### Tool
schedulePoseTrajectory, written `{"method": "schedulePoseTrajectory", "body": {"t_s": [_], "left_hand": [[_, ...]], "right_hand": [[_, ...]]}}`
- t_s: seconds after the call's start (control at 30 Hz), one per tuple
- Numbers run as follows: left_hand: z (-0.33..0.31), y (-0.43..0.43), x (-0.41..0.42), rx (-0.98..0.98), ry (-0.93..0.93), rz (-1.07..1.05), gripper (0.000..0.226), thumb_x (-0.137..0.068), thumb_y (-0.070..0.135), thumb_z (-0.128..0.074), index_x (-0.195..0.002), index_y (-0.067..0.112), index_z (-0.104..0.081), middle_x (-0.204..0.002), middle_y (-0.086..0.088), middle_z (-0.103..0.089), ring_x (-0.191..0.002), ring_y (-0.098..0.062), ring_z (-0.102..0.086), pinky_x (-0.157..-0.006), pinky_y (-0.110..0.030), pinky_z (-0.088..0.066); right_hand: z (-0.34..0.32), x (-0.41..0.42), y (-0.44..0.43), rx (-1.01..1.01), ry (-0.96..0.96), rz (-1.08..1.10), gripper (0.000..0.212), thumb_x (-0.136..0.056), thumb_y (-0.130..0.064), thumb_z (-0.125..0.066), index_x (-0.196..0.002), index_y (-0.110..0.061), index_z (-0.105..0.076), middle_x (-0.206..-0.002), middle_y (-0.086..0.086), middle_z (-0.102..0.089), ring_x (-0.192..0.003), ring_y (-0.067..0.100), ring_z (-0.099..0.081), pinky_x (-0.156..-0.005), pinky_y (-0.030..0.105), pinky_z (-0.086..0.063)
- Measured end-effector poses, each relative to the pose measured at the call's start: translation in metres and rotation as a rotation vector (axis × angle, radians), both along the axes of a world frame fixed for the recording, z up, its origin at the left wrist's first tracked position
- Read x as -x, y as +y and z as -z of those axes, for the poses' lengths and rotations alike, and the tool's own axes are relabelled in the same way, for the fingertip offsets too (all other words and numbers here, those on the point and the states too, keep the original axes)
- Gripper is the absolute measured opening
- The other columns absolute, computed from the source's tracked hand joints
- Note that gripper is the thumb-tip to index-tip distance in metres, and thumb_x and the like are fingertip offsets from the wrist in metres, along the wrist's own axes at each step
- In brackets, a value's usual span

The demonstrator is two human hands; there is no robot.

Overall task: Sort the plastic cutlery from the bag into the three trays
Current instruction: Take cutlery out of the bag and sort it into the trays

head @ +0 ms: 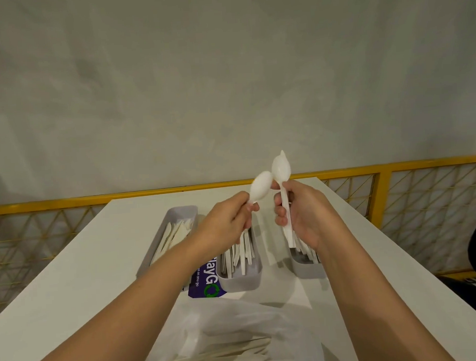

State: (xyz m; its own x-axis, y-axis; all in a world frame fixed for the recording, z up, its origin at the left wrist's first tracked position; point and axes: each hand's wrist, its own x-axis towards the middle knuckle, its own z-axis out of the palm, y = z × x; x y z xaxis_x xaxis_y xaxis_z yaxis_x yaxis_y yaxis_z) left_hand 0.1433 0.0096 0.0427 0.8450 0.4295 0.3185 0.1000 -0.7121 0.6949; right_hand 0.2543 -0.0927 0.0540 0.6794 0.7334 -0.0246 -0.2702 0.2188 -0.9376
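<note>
Separating spoons above the middle tray (240, 282)
Left hand (225, 227) pinches one spoon (260, 189) by its neck; right hand (303, 213) curls round a small bundle (281, 170) of cutlery. The bag (237, 316) lies nearer than that tray, left tray (175, 214) and right tray (307, 271) flanking it. Best to check each piece's head, then lay it lengthwise among its own kind.

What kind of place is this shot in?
Probably a staged workstation in an industrial or lab space, not a kitchen: a plain white table fenced by yellow mesh barrier panels, set against a bare grey wall.
</note>
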Motion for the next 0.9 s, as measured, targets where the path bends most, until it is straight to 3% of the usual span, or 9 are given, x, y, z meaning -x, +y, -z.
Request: {"method": "schedulePoseTrajectory", "body": {"t_s": [0.13,0.3,0.5,0.67,0.8,0.9], "left_hand": [[0.000,-0.009,-0.010,0.607,-0.133,-0.074,0.021,-0.099,0.007,-0.035,-0.098,0.008,-0.055,-0.073,-0.005,-0.048,-0.058,-0.014,-0.046,-0.049,-0.022,-0.048],[-0.003,-0.010,-0.016,0.896,-0.266,-0.038,0.019,-0.096,0.009,-0.048,-0.095,0.005,-0.066,-0.088,-0.014,-0.059,-0.080,-0.021,-0.057,-0.080,-0.032,-0.054],[0.002,-0.015,-0.023,0.937,-0.367,-0.083,0.020,-0.092,0.011,-0.056,-0.105,0.002,-0.067,-0.086,-0.010,-0.069,-0.070,-0.016,-0.066,-0.075,-0.031,-0.058],[0.004,-0.013,-0.027,1.082,-0.396,-0.101,0.022,-0.091,0.009,-0.057,-0.108,-0.003,-0.066,-0.093,-0.015,-0.071,-0.069,-0.017,-0.068,-0.066,-0.029,-0.060],[0.003,-0.011,-0.029,1.164,-0.339,-0.076,0.023,-0.091,0.010,-0.056,-0.107,-0.004,-0.064,-0.100,-0.018,-0.068,-0.079,-0.020,-0.066,-0.068,-0.027,-0.059],[-0.001,-0.003,-0.030,1.157,-0.261,-0.089,0.026,-0.090,0.012,-0.059,-0.108,-0.006,-0.063,-0.105,-0.021,-0.065,-0.080,-0.021,-0.063,-0.067,-0.031,-0.059]], "right_hand": [[0.002,0.008,0.003,0.023,-0.133,-0.053,0.025,-0.099,-0.010,-0.037,-0.112,-0.005,-0.058,-0.067,0.004,-0.047,-0.055,0.013,-0.039,-0.052,0.025,-0.033],[0.007,0.009,0.007,0.056,-0.224,0.030,0.021,-0.099,-0.012,-0.043,-0.111,-0.007,-0.060,-0.070,0.002,-0.059,-0.059,0.011,-0.050,-0.053,0.022,-0.043],[0.010,0.013,0.008,0.073,-0.352,0.075,0.019,-0.097,-0.012,-0.045,-0.107,-0.012,-0.062,-0.076,0.001,-0.063,-0.062,0.008,-0.059,-0.048,0.015,-0.046],[0.014,0.015,0.009,0.065,-0.398,0.101,0.019,-0.095,-0.013,-0.049,-0.101,-0.017,-0.067,-0.091,0.006,-0.068,-0.079,0.015,-0.064,-0.062,0.018,-0.050],[0.020,0.017,0.013,0.042,-0.432,0.101,0.020,-0.094,-0.012,-0.052,-0.099,-0.021,-0.069,-0.085,0.005,-0.070,-0.083,0.020,-0.068,-0.077,0.029,-0.056],[0.023,0.017,0.017,0.030,-0.417,0.098,0.022,-0.092,-0.012,-0.056,-0.103,-0.027,-0.068,-0.080,0.000,-0.070,-0.079,0.018,-0.070,-0.074,0.031,-0.057]]}}
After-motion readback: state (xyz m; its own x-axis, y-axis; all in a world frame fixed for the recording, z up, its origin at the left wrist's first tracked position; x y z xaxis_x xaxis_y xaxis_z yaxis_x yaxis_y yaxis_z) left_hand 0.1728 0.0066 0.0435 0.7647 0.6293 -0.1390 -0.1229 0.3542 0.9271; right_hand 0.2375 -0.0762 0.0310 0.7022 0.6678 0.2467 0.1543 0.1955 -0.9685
